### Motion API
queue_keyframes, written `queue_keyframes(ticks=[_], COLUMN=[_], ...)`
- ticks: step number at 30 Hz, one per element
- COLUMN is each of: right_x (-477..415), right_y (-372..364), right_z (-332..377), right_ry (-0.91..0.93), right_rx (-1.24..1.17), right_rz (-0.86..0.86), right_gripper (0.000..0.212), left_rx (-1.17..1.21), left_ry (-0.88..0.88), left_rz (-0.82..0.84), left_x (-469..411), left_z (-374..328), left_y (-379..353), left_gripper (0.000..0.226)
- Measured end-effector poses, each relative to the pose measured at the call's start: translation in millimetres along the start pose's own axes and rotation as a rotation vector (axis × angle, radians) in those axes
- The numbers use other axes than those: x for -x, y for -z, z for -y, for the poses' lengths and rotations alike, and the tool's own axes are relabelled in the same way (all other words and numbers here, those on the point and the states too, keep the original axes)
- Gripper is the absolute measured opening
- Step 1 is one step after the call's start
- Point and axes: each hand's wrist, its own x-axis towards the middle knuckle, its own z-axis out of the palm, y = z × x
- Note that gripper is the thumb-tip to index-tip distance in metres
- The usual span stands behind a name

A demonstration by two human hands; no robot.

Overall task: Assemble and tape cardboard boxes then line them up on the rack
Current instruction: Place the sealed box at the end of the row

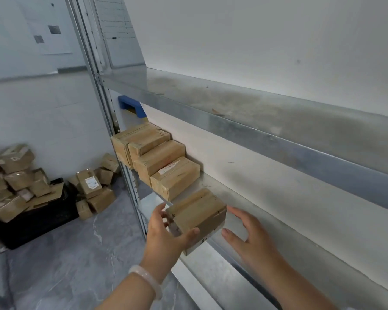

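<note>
A small taped cardboard box rests at the front edge of the metal rack's middle shelf. My left hand grips its near left corner, thumb along the front face. Just right of the box, my right hand is held with fingers spread, not touching it. Further left on the same shelf stands a row of several taped boxes, side by side, the nearest one bearing a white label.
An upper shelf overhangs the row. A blue bracket sits at the shelf's far left by the upright post. On the grey floor to the left, a black crate and a heap of loose boxes.
</note>
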Motion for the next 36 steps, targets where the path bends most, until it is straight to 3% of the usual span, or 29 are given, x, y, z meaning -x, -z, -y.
queue_keyframes(ticks=[12,20,23,27,29,36], right_x=[-105,-110,-111,-113,-113,-116], right_y=[-23,-37,-49,-64,-71,-81], right_z=[-6,-9,-9,-8,-6,7], right_ry=[-0.091,-0.194,-0.221,-0.279,-0.316,-0.354], right_rx=[0.096,0.134,0.164,0.189,0.21,0.319], right_rz=[-0.056,-0.192,-0.211,-0.227,-0.228,-0.244], right_gripper=[0.047,0.048,0.049,0.05,0.048,0.053], left_rx=[-0.211,-0.632,-0.675,-0.742,-0.795,-0.997], left_ry=[0.056,0.069,-0.084,-0.729,-0.932,-0.954], left_rz=[0.09,0.2,0.225,0.284,0.343,0.473], left_x=[-138,-164,-168,-182,-193,-230], left_z=[10,28,36,43,46,44], left_y=[-50,-58,-45,-30,-27,-29], left_gripper=[0.097,0.103,0.104,0.074,0.06,0.052])
